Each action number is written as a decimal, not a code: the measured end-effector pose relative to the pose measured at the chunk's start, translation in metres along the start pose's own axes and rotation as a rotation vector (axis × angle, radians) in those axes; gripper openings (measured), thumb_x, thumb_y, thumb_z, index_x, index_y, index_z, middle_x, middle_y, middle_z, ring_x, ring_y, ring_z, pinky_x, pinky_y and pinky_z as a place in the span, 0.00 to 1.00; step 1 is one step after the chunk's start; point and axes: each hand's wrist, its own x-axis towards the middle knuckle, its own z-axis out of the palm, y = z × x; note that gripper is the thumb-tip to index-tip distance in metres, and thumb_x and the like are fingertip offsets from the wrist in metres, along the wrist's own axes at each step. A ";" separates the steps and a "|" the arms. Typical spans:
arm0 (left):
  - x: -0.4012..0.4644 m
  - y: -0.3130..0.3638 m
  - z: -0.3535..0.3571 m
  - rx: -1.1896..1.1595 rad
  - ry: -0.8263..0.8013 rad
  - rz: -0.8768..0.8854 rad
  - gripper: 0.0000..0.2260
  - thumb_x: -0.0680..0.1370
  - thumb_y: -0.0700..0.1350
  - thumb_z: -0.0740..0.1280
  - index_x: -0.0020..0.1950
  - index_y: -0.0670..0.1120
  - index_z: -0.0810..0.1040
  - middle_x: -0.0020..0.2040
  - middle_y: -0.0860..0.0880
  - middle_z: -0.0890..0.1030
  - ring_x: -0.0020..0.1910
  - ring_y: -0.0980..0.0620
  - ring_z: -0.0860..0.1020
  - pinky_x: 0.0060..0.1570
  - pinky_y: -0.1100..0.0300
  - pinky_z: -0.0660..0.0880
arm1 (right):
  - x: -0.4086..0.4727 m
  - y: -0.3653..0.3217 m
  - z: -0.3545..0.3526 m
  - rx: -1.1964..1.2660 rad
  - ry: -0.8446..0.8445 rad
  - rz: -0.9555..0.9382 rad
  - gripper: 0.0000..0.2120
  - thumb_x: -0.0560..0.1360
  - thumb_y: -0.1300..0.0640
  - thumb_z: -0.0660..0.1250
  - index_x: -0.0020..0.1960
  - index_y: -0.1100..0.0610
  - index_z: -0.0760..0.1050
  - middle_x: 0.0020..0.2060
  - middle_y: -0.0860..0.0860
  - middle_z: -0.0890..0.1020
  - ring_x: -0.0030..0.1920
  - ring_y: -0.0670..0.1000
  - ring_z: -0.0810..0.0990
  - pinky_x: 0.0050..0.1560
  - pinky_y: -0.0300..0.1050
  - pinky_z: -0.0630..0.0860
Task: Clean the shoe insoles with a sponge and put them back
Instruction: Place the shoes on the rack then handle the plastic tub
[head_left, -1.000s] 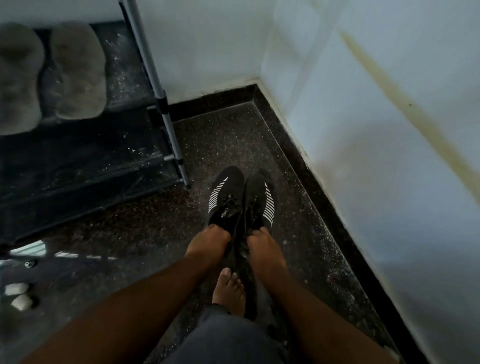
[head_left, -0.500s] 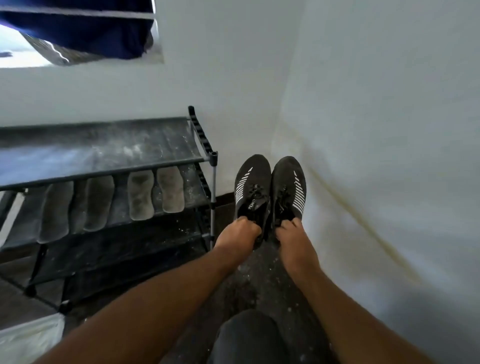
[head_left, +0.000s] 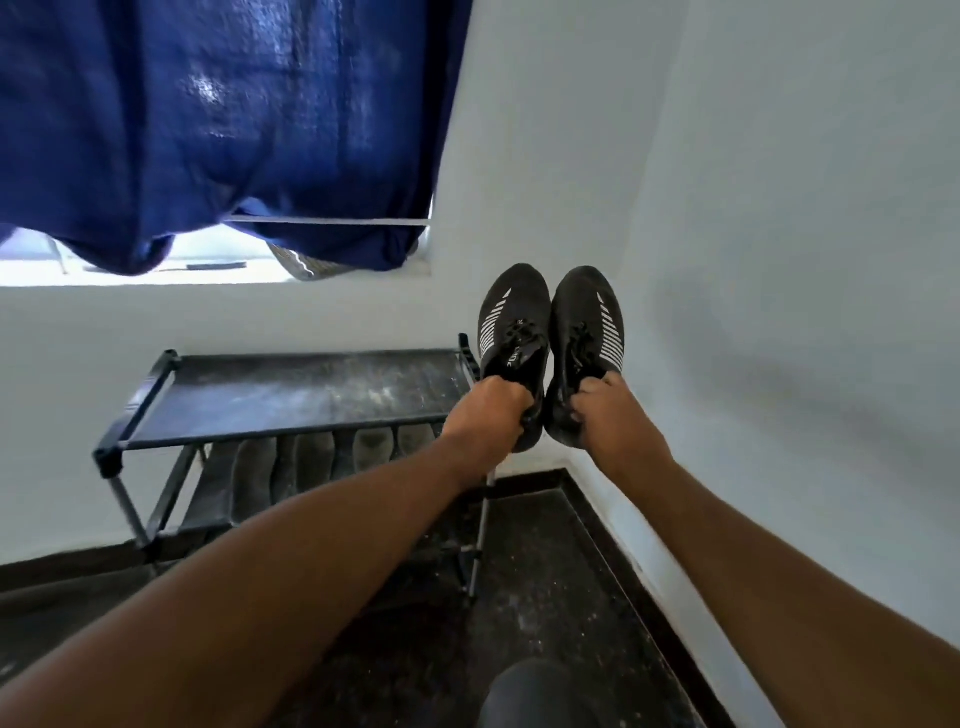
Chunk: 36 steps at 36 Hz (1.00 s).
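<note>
Shoes up: your left hand (head_left: 488, 410) grips the left shoe (head_left: 511, 332), right hand (head_left: 610, 415) the right shoe (head_left: 587, 338); land both level by the rack (head_left: 291, 395) top's right edge.

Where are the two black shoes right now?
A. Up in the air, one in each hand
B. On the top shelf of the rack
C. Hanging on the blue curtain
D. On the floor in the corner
A: the left hand holds the left shoe and the right hand holds the right shoe, both lifted off the floor in front of the wall, beside the rack.
</note>
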 end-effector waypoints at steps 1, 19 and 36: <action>-0.002 -0.007 -0.008 0.008 0.010 -0.019 0.07 0.76 0.34 0.68 0.49 0.42 0.83 0.47 0.40 0.83 0.48 0.39 0.84 0.50 0.45 0.83 | 0.008 -0.008 0.001 0.008 -0.014 -0.006 0.08 0.75 0.57 0.68 0.47 0.61 0.81 0.47 0.57 0.78 0.53 0.61 0.72 0.54 0.50 0.68; -0.037 -0.190 -0.103 -0.051 0.148 -0.521 0.05 0.78 0.38 0.67 0.51 0.43 0.82 0.40 0.45 0.78 0.39 0.44 0.80 0.47 0.50 0.80 | 0.147 -0.182 0.079 0.249 -0.146 -0.107 0.12 0.73 0.69 0.66 0.54 0.64 0.82 0.51 0.58 0.78 0.54 0.59 0.78 0.45 0.40 0.65; 0.003 -0.262 -0.108 -0.147 0.100 -0.633 0.04 0.77 0.39 0.67 0.45 0.47 0.79 0.39 0.47 0.84 0.36 0.50 0.80 0.32 0.58 0.69 | 0.198 -0.219 0.130 0.302 -0.266 0.039 0.13 0.77 0.67 0.65 0.59 0.61 0.82 0.59 0.59 0.80 0.57 0.61 0.81 0.58 0.47 0.78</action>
